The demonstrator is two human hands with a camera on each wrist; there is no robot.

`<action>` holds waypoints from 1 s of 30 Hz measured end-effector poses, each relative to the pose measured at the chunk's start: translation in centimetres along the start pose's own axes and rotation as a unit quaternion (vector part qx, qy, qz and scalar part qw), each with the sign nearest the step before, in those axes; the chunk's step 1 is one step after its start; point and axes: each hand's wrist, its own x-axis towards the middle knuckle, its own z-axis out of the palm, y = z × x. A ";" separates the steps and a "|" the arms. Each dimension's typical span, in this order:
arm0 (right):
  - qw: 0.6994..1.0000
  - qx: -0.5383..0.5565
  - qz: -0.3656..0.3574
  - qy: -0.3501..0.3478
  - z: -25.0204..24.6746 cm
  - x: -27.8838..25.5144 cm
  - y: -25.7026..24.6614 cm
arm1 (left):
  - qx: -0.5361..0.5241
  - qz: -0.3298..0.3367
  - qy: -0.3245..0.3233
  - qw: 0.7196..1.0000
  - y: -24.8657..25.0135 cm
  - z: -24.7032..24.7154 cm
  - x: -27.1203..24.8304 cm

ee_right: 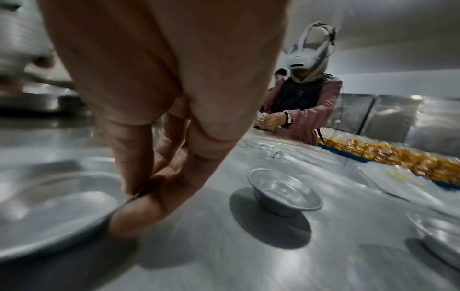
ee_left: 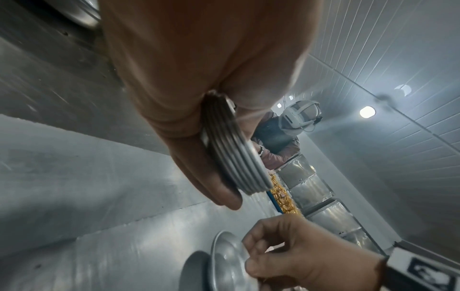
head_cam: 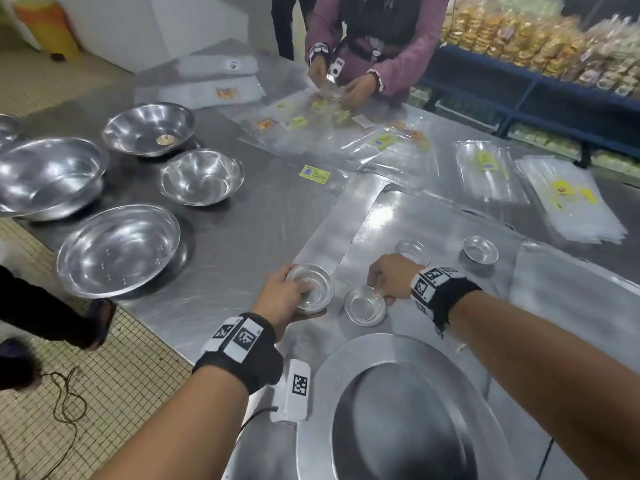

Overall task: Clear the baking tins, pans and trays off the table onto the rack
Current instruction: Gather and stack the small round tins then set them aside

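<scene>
**A:** What is the left hand (head_cam: 282, 296) doing?

**B:** It grips a nested stack of small tins (ee_left: 234, 155), thumb over the rims and fingers curled beneath. Stacking them likely lets one hand carry many to the rack at once.

**A:** And the right hand (head_cam: 388, 280)?

**B:** It pinches the rim of a single small tin (head_cam: 365, 304) just beside the stack, thumb and fingertips closed on the edge. The tin looks raised or tilted off the table (head_cam: 225, 244), probably headed for the stack.

**A:** What remains farther out?

**B:** Two more small tins: one (head_cam: 412, 251) just behind the right hand, another (head_cam: 480, 250) farther right, both standing on flat metal sheets (head_cam: 398, 220). A large round tray (head_cam: 398, 410) lies nearest the person, and big steel bowls (head_cam: 117, 249) stand at the left. No rack that the tins are bound for can be made out.

**A:** Any writing?

**B:** Yellow labels (head_cam: 314, 173) sit on clear plastic bags (head_cam: 485, 171) across the table, too small to read. The wristbands (head_cam: 239, 336) bear black-and-white square codes, no words.
</scene>
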 end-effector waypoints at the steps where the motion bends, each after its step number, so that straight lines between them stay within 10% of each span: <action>1: 1.000 0.026 -0.002 -0.003 -0.3 0.1 0.0 | 0.003 -0.003 0.001 1.000 0.0 -0.1 0.4; 11: 0.978 0.178 -0.043 0.101 -5.8 -0.8 -2.3 | -0.011 -0.047 -0.018 0.999 0.1 0.5 3.1; 21: 0.974 0.197 -0.100 0.057 -4.4 -0.2 -6.8 | 0.050 -0.026 -0.041 0.998 0.0 0.8 4.0; 30: 0.955 0.266 -0.024 0.128 -3.0 2.0 -2.6 | 0.031 -0.025 -0.043 0.998 -0.2 0.7 4.7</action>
